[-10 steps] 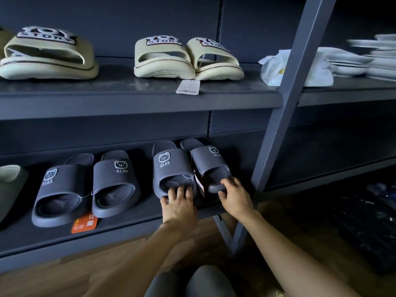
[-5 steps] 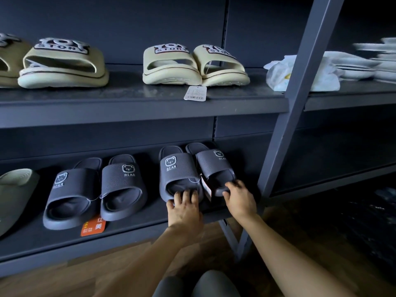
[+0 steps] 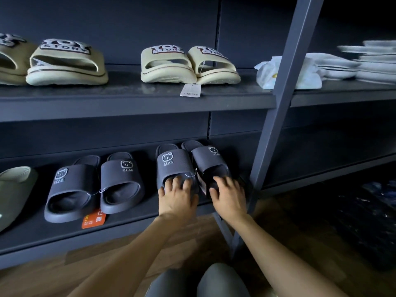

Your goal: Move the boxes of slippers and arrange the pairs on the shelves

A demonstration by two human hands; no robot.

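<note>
Lower centre of frame: left hand (image 3: 177, 198) lies on the toe of the left dark grey foam slide with white BEAR logo (image 3: 171, 166). Its fingers are spread and fairly straight, tips at the strap opening. Right hand (image 3: 230, 197) does the same on the right dark grey BEAR slide (image 3: 211, 161). No fingers are seen curled round either slide. It reads as pressing or nudging, not clamping, though the thumbs' undersides are hidden.

The two slides sit just beside each other on the dark metal lower shelf (image 3: 32, 239), at its right end near the grey slanted upright post (image 3: 285, 82). The right one is angled a bit off the left one, with a hang tag between them.

Progress, judged:
- **Lower shelf:** a second dark grey BEAR pair (image 3: 70, 189) is already set centre-left with an orange tag (image 3: 94, 218). A pale green slipper (image 3: 15, 189) is at the left edge.
- **Upper shelf:** the dark upper shelf (image 3: 128, 91) holds a beige TOY STORY pair (image 3: 167, 65) with a white barcode tag (image 3: 190, 91), and another beige pair (image 3: 66, 63) at upper left.
- **This pair:** it is on the shelf and only needs squaring up.

No boxes are in view, so I cannot tell how many pairs remain.

Upper right, past the post, are a white plastic bag (image 3: 267, 73) and stacked white items (image 3: 377, 61).
</note>
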